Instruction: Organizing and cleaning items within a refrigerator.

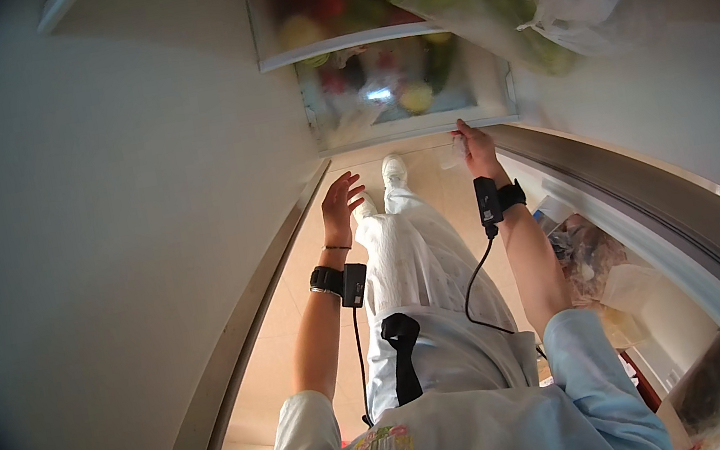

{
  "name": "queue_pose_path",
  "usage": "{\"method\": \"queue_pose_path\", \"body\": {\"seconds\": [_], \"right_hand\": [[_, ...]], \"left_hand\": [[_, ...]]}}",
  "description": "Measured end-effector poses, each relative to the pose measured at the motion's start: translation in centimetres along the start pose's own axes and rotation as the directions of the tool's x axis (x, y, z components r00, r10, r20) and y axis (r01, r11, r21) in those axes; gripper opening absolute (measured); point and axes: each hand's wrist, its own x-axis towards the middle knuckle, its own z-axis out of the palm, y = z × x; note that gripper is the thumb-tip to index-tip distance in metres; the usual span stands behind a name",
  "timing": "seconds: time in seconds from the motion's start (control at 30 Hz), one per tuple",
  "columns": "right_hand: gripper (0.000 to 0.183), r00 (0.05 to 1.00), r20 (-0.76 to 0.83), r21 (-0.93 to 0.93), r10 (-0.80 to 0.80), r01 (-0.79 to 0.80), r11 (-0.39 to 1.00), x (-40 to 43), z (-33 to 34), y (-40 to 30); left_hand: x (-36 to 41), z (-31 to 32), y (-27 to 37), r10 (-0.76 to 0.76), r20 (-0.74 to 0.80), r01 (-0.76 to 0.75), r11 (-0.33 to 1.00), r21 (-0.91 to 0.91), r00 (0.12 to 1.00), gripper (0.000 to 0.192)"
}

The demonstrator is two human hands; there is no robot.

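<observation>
Inside an open refrigerator, my right hand (476,144) is at the right front edge of a refrigerator drawer (416,134), its thumb up by the rim. A small piece of clear plastic (453,152) shows beside its fingers; whether the hand grips it or the drawer, I cannot tell. My left hand (339,205) hangs left of the drawer's front, fingers apart, holding nothing. Through the drawer's clear top, a round yellowish item (416,97) and a long green vegetable (440,64) are visible.
A refrigerator shelf (366,40) with produce lies above the drawer. A translucent plastic bag of green vegetables (537,6) overhangs it at the right. The fridge wall (115,193) rises at left. Bagged items (583,253) fill the door shelves at right. My shoes (394,170) stand just below the drawer.
</observation>
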Motion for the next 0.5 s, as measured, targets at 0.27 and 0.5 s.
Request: {"method": "queue_pose_path", "body": {"seconds": [0.27, 0.5], "right_hand": [[0.013, 0.993, -0.058, 0.193, -0.098, 0.108, 0.975, -2.3, 2.4, -0.1], [0.015, 0.976, -0.108, 0.211, -0.187, 0.207, 0.955, -2.3, 2.4, 0.3]], "left_hand": [[0.4, 1.0, -0.6, -0.047, 0.066, 0.046, 0.999, 0.019, 0.997, 0.037], [0.1, 1.5, -0.7, -0.06, 0.101, 0.06, 0.998, -0.001, 0.993, 0.035]]}}
